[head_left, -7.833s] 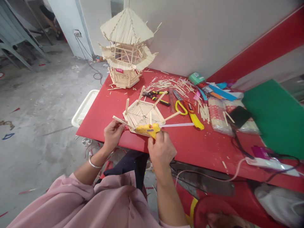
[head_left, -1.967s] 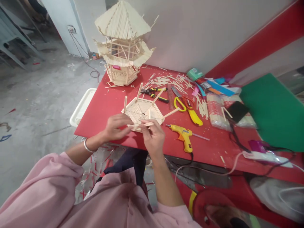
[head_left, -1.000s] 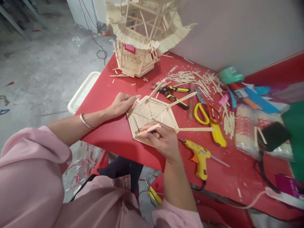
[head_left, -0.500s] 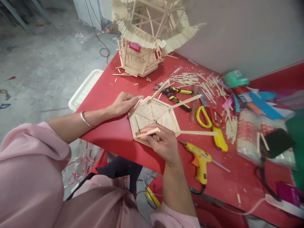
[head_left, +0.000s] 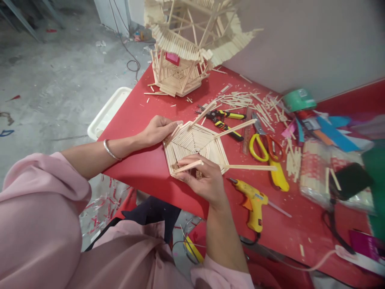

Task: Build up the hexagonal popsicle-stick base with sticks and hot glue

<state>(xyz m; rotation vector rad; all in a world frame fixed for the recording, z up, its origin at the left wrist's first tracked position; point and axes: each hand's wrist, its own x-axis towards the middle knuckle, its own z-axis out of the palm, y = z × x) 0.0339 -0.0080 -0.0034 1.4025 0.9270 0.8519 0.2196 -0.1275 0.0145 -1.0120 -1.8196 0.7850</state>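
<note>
A hexagonal base made of wooden sticks [head_left: 188, 140] lies on the red table [head_left: 141, 168], with stick posts rising from its corners. My left hand [head_left: 160, 130] grips the base at its far left corner, thumb beside a short post there. At the near left corner my right hand [head_left: 207, 180] pinches an upright stick post [head_left: 189, 166] between thumb and fingers. The post's lower end meets the corner of the base. A yellow glue gun [head_left: 254, 200] lies on its side to the right of my right hand.
Behind the base stands a larger stick pavilion [head_left: 180, 76]. Pliers [head_left: 224, 120], scissors [head_left: 260, 140], a yellow cutter [head_left: 279, 176] and loose sticks [head_left: 237, 99] lie to the right. Bagged sticks [head_left: 314, 172] and green tape [head_left: 299, 99] are farther right; a white stool [head_left: 108, 112] stands beside the table.
The view has shifted very slightly. Both hands keep their places on the base and post.
</note>
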